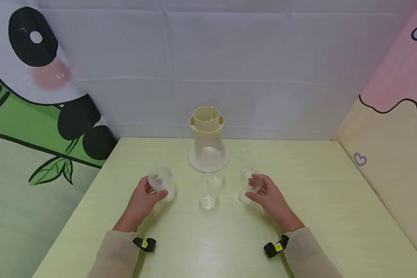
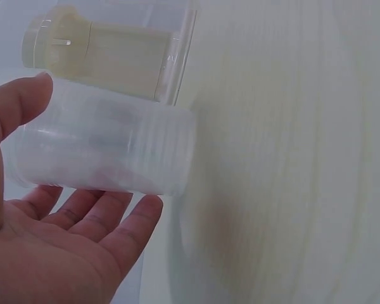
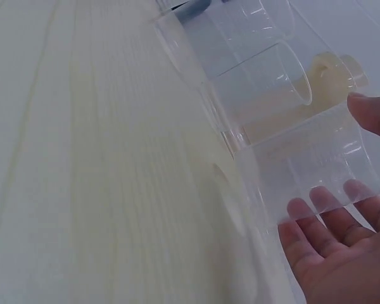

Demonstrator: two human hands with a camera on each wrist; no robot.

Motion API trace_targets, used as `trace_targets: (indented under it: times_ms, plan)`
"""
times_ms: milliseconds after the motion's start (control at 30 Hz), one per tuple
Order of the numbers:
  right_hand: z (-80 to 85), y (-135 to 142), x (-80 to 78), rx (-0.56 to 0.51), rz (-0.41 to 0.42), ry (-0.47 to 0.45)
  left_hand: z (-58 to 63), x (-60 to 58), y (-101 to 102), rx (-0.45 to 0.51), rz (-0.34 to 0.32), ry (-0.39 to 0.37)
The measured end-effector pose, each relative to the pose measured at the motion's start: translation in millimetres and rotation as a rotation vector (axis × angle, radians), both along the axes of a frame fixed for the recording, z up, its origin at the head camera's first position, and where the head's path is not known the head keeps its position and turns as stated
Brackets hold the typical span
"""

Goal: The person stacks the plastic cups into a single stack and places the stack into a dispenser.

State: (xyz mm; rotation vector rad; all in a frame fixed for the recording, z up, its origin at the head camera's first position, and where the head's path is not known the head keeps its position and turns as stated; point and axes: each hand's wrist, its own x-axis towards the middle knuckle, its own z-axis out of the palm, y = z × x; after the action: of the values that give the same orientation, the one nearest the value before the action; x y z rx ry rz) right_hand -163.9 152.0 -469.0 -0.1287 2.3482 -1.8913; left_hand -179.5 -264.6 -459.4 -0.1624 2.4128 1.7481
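Observation:
My left hand (image 1: 144, 201) holds a frosted plastic cup (image 1: 164, 178) at the left of the table's middle. In the left wrist view, the thumb lies along one side of this cup (image 2: 107, 139) and the fingers along the other. At the right, my right hand (image 1: 272, 197) has its thumb and fingers around a clear plastic cup (image 1: 244, 187). That clear cup (image 3: 310, 168) shows fingertips against its side in the right wrist view. Between the hands, two clear cups stand on the table, a front cup (image 1: 207, 201) and a back cup (image 1: 214, 181).
A cream-coloured cylindrical holder (image 1: 208, 129) on a round pale base (image 1: 208, 164) stands at the back middle. The light wood-grain table (image 1: 208, 247) ends at a white cloth backdrop (image 1: 229, 50). Cartoon-printed walls flank both sides.

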Motion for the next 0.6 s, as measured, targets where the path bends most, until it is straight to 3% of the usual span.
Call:
trace_targets:
  times_ms: [333,600]
  plan:
    - [6.9,3.9,2.7,0.005,0.018,0.006,2.5,1.7,1.8,0.013,-0.011,0.006]
    - [20.7,-1.0,-1.4,-0.022,0.059,0.084,3.1,1.9,3.2,0.019,-0.021,0.022]
